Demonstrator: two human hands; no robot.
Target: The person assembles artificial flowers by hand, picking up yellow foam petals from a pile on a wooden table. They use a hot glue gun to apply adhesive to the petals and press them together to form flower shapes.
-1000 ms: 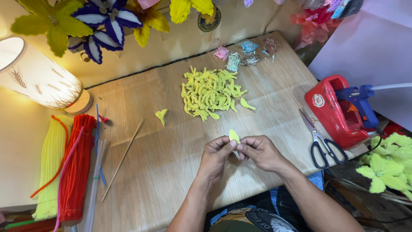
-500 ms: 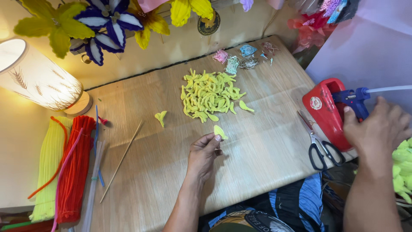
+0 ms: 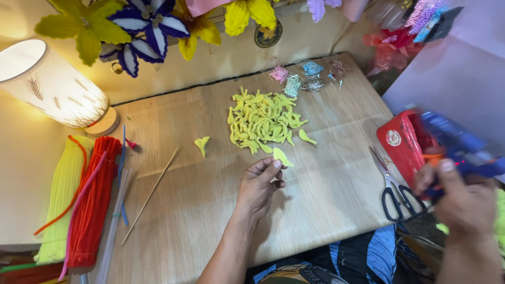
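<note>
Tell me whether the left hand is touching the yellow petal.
Touching. The head view shows the left hand pinching the yellow petal between its fingertips.

Fuzzy yellow petal, matt wooden tabletop, glossy blue plastic glue gun.

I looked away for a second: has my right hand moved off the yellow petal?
Yes. The right hand left the petal and went right, past the scissors, and now grips the blue glue gun.
</note>
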